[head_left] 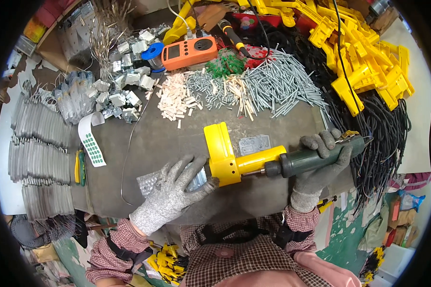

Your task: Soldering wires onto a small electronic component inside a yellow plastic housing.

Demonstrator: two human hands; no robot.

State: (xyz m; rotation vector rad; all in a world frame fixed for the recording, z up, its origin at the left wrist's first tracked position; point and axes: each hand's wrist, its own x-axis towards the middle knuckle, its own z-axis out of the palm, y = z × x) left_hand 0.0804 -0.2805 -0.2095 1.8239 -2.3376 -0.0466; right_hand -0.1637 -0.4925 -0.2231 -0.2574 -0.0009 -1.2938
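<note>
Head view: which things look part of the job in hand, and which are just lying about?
In hand:
- yellow plastic housing, left hand at its edge
- dark green electric screwdriver, held in the right hand, bit toward the housing
- perhaps the loose screws

Apparently lying about:
- orange meter
- blue-rimmed spool
- green-dotted sticker strip

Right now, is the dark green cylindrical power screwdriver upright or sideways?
Sideways: the power screwdriver lies lengthwise across the view in the gray-gloved right hand, its slim metal bit pointing left toward the yellow plastic housing.
</note>
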